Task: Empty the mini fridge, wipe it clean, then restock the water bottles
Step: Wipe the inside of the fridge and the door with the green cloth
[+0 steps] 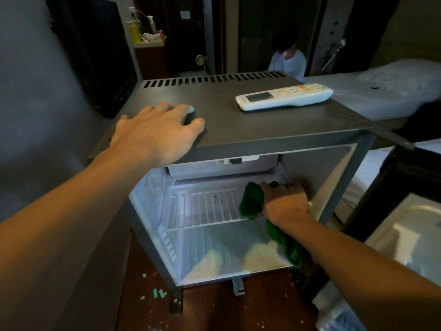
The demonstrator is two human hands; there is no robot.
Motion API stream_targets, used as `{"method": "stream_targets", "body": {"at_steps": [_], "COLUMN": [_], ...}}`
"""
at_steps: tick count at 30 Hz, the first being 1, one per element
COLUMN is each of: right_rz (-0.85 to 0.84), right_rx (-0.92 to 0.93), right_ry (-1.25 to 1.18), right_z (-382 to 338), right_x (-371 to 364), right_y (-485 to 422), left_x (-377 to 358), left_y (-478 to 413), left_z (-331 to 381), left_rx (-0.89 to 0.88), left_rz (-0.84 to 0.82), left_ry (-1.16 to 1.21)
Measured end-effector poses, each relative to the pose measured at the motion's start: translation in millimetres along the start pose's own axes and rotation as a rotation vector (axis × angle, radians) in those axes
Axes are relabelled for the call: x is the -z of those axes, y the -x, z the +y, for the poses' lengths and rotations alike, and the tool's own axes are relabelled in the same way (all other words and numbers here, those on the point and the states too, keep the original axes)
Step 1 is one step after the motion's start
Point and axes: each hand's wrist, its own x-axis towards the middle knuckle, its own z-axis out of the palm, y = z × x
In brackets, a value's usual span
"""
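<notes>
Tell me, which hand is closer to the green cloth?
Right. The right hand is inside the fridge, holding the cloth by the right wall. The left hand rests on the fridge's top, above and left of the cloth, not touching it.

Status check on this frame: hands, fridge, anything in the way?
Left hand resting on fridge top. Right hand holds green cloth against inner side wall. Shelf bare. Remote on top.

One mini fridge point(238, 125), one wire shelf point(205, 209), one green cloth point(251, 199), one white remote point(284, 97) — and two hands, a left hand point(157, 132) and a right hand point(285, 201).
</notes>
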Motion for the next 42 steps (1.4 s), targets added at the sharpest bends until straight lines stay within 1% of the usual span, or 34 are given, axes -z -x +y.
{"method": "stream_targets", "body": {"at_steps": [4, 8, 11, 13, 16, 18, 22, 23, 24, 27, 28, 29, 32, 35, 36, 38, 40, 42], "right_rz": [-0.04, 0.094, 0.183, 0.176, 0.126, 0.121, 0.293, 0.343, 0.342, 0.181, 0.164, 0.161, 0.113, 0.041, 0.047, 0.095, 0.089, 0.105], "right_rx": [-0.055, -0.1, -0.103, -0.098, -0.023, 0.017, 0.012, -0.01, -0.043, -0.119, -0.088, -0.007, 0.181, 0.193, 0.193, 0.184, 0.203, 0.289], "right_ry": [-0.001, -0.082, -0.098, -0.092, -0.029, -0.016, -0.126, -0.182, -0.231, -0.362, -0.448, -0.578, -1.029, -1.515, -1.629, -1.779, -1.918, -1.942], "right_z": [-10.4, -15.8, -14.8, -14.1, -11.3, -6.5, -2.3, -3.3, -5.1, -19.0, -26.4, -35.6, -80.8, -136.8, -151.2, -166.8, -173.5, -179.6], "right_x": [-1.3, -6.1, -16.6, -21.2, -19.5, -19.6, -37.8, -42.7, -42.4, -20.3, -14.4, -5.9, 26.4, 60.0, 73.6, 94.9, 101.1, 90.6], "right_y": [-28.6, -43.2, -42.7, -39.6, -31.5, -23.1, -6.2, -3.9, -3.1, -4.2, -7.1, -8.9, -0.1, 7.8, 10.9, 15.0, 15.1, 18.2], "left_x": [-1.3, -2.1, -2.9, -3.8, -4.1, -4.1, -4.7, -5.1, -5.1, -6.1, -5.7, -4.9, -2.2, -2.2, -2.4, -2.7, -4.1, -5.1], "left_y": [-1.4, -4.3, -3.7, -3.2, -2.8, -2.5, -1.7, -1.4, -0.7, -0.8, -1.7, -2.7, -4.5, -4.2, -4.8, -5.2, -5.8, -7.0], "left_z": [-2.0, -1.3, -0.8, -0.4, 0.6, 1.3, 2.1, 2.2, 2.6, 3.4, 3.0, 2.7, 0.0, -1.5, -1.1, 0.9, 1.2, 0.6], "left_rx": [0.0, -0.01, -0.007, 0.0, 0.008, 0.012, 0.024, 0.026, 0.029, 0.038, 0.039, 0.039, 0.031, 0.019, 0.014, 0.008, 0.007, -0.001], "left_rz": [0.017, 0.036, 0.046, 0.055, 0.06, 0.068, 0.079, 0.081, 0.085, 0.082, 0.079, 0.073, 0.037, 0.035, 0.048, 0.065, 0.069, 0.066], "left_ry": [-0.01, -0.017, -0.016, -0.01, 0.0, 0.004, 0.002, 0.0, -0.003, -0.016, -0.02, -0.021, -0.016, -0.017, -0.019, -0.016, -0.015, -0.009]}}
